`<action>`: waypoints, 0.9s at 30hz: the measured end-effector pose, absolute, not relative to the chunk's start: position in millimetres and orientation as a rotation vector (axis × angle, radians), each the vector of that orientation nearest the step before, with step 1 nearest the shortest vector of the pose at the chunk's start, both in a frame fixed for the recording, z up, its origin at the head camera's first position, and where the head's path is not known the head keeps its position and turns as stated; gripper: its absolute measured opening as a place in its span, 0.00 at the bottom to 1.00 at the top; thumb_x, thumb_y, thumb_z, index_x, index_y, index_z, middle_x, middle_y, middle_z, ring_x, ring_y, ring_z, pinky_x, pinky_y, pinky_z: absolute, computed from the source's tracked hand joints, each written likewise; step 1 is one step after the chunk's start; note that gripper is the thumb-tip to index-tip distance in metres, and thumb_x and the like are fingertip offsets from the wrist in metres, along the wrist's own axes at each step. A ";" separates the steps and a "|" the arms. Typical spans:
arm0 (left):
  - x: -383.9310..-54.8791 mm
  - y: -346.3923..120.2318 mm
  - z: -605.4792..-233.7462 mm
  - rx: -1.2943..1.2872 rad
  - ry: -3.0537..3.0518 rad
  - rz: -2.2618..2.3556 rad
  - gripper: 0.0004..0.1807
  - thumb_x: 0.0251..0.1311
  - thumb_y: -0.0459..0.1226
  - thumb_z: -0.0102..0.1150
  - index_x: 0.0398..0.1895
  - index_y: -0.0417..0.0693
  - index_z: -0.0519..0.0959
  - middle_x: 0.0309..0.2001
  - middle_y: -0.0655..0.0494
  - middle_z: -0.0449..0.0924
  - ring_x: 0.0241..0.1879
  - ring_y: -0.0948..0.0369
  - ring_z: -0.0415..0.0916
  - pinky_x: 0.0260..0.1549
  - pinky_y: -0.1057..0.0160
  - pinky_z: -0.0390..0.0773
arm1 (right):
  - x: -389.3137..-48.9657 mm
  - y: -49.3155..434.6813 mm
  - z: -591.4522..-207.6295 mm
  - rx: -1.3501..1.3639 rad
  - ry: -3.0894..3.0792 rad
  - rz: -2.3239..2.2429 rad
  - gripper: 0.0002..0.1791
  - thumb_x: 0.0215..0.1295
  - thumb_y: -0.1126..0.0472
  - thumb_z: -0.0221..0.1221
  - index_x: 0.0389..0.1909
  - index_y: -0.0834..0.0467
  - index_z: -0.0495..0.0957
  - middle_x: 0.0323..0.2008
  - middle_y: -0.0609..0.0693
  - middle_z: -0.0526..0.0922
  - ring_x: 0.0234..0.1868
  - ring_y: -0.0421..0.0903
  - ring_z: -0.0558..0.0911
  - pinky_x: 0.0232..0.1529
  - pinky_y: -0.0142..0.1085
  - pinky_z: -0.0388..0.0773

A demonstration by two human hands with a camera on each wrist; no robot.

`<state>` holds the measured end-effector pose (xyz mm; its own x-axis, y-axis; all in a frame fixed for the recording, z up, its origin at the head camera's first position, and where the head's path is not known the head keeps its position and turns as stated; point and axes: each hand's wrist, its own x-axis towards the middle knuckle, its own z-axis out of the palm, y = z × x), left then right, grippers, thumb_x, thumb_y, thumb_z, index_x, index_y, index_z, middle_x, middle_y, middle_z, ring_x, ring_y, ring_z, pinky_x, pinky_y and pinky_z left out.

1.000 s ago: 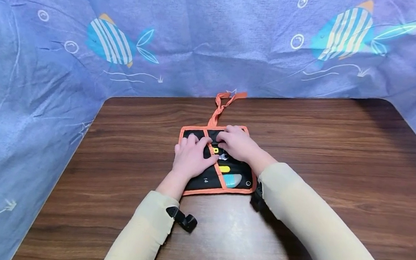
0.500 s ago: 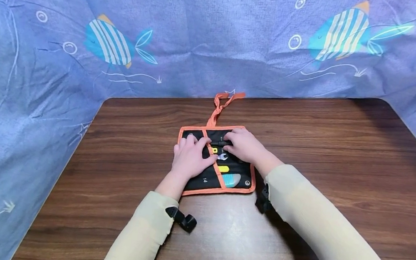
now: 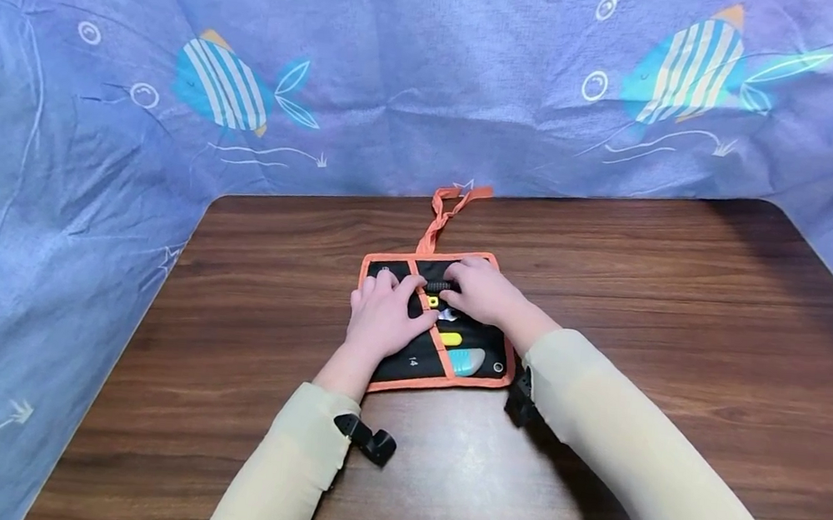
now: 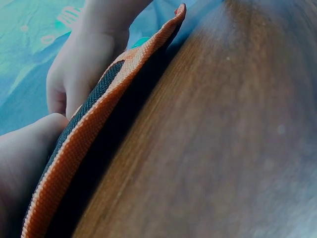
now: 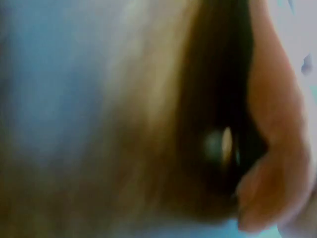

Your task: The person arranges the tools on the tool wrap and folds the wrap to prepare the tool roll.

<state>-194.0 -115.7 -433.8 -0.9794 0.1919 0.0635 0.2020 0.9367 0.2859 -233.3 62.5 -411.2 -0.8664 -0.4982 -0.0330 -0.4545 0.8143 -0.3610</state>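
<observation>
A black tool pouch [image 3: 406,369] with orange edging lies spread on the table, as the head view shows. My left hand [image 3: 383,317] rests on it, index finger and thumb at the orange pocket band. Just above the band, my right hand [image 3: 487,292] pinches a black ribbed tool [image 3: 438,285], whose lower end is hidden in the pocket. Below it sit a small yellow piece with a hole [image 3: 433,302], a wrench [image 3: 447,315], a yellow handle [image 3: 451,340] and a teal-and-grey handle [image 3: 465,362]. The right wrist view is too blurred to add detail.
Twisted orange ties [image 3: 437,220] run from the pouch toward the table's far edge. The wooden table [image 3: 645,315] extends on both sides, with a blue fish-patterned cloth [image 3: 420,68] hanging behind it. Black wrist straps [image 3: 369,440] show at both cuffs.
My right hand first shifts right along the black ribbed tool, uncovering it, then comes slightly back left. The left hand and pouch stay in place.
</observation>
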 end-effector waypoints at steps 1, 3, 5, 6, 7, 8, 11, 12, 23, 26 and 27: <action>-194.4 -115.4 -433.6 -0.310 -3.054 -0.461 0.31 0.52 0.64 0.53 0.59 0.65 0.72 0.45 0.52 0.66 0.43 0.53 0.59 0.40 0.52 0.58 | -233.5 64.6 -411.6 -0.750 2.872 -0.547 0.17 0.66 0.55 0.56 0.49 0.61 0.77 0.47 0.57 0.77 0.50 0.53 0.74 0.53 0.47 0.68; -195.0 -115.2 -433.8 -0.308 -3.051 -0.466 0.31 0.52 0.64 0.53 0.59 0.66 0.72 0.45 0.52 0.66 0.43 0.53 0.59 0.39 0.52 0.58 | -234.0 67.8 -412.2 -0.737 2.872 -0.573 0.16 0.66 0.55 0.56 0.49 0.61 0.78 0.46 0.57 0.77 0.49 0.52 0.75 0.52 0.46 0.69; -195.4 -115.2 -434.2 -0.305 -3.049 -0.471 0.32 0.52 0.64 0.53 0.60 0.65 0.71 0.45 0.52 0.66 0.43 0.53 0.59 0.39 0.52 0.58 | -234.4 69.4 -412.6 -0.736 2.873 -0.582 0.16 0.66 0.56 0.56 0.48 0.61 0.78 0.45 0.57 0.78 0.48 0.51 0.75 0.51 0.45 0.70; -195.5 -115.3 -434.5 -0.303 -3.049 -0.477 0.33 0.52 0.64 0.53 0.60 0.64 0.71 0.46 0.52 0.66 0.43 0.53 0.59 0.40 0.52 0.58 | -234.4 69.4 -412.4 -0.738 2.873 -0.585 0.15 0.65 0.56 0.57 0.48 0.61 0.78 0.45 0.57 0.78 0.48 0.51 0.75 0.50 0.45 0.70; -195.4 -115.4 -434.8 -0.301 -3.050 -0.482 0.33 0.52 0.64 0.53 0.61 0.64 0.70 0.46 0.52 0.66 0.43 0.53 0.59 0.40 0.52 0.58 | -234.4 68.9 -412.3 -0.741 2.873 -0.587 0.15 0.65 0.56 0.57 0.47 0.61 0.79 0.44 0.56 0.78 0.48 0.51 0.75 0.51 0.45 0.70; -195.4 -115.5 -435.1 -0.300 -3.049 -0.488 0.34 0.51 0.64 0.53 0.61 0.63 0.70 0.46 0.52 0.66 0.43 0.53 0.59 0.40 0.52 0.58 | -234.4 68.0 -412.2 -0.750 2.876 -0.579 0.15 0.65 0.56 0.57 0.47 0.61 0.79 0.44 0.56 0.78 0.48 0.51 0.75 0.51 0.45 0.70; -195.3 -115.7 -435.6 -0.299 -3.048 -0.496 0.36 0.51 0.65 0.53 0.62 0.61 0.69 0.46 0.52 0.66 0.43 0.53 0.59 0.40 0.52 0.58 | -234.7 62.9 -412.2 -0.792 2.883 -0.566 0.14 0.66 0.57 0.57 0.46 0.61 0.80 0.43 0.55 0.79 0.48 0.51 0.76 0.52 0.45 0.69; -195.2 -115.7 -435.6 -0.300 -3.050 -0.497 0.36 0.51 0.65 0.52 0.62 0.61 0.69 0.46 0.52 0.66 0.43 0.53 0.59 0.40 0.51 0.58 | -234.8 61.0 -412.2 -0.803 2.885 -0.565 0.13 0.66 0.57 0.57 0.45 0.61 0.80 0.43 0.55 0.80 0.48 0.51 0.76 0.52 0.44 0.69; -195.2 -116.1 -434.7 -0.309 -3.052 -0.493 0.36 0.51 0.65 0.52 0.62 0.61 0.69 0.48 0.52 0.66 0.44 0.52 0.59 0.40 0.51 0.58 | -234.4 52.5 -412.6 -0.754 2.875 -0.565 0.15 0.67 0.56 0.56 0.47 0.61 0.79 0.42 0.54 0.79 0.46 0.50 0.75 0.50 0.43 0.70; -195.5 -115.4 -434.7 -0.288 -3.050 -0.499 0.36 0.52 0.64 0.53 0.61 0.58 0.69 0.49 0.52 0.67 0.45 0.52 0.60 0.42 0.51 0.58 | -233.2 54.5 -413.8 -0.726 2.861 -0.604 0.15 0.67 0.56 0.55 0.47 0.61 0.78 0.41 0.54 0.77 0.44 0.50 0.74 0.48 0.44 0.70; -195.7 -115.5 -434.7 -0.280 -3.050 -0.500 0.36 0.52 0.64 0.53 0.61 0.58 0.69 0.49 0.52 0.67 0.45 0.52 0.60 0.42 0.51 0.58 | -232.8 55.0 -413.8 -0.716 2.857 -0.620 0.15 0.67 0.56 0.55 0.47 0.61 0.78 0.41 0.55 0.77 0.44 0.50 0.74 0.48 0.44 0.70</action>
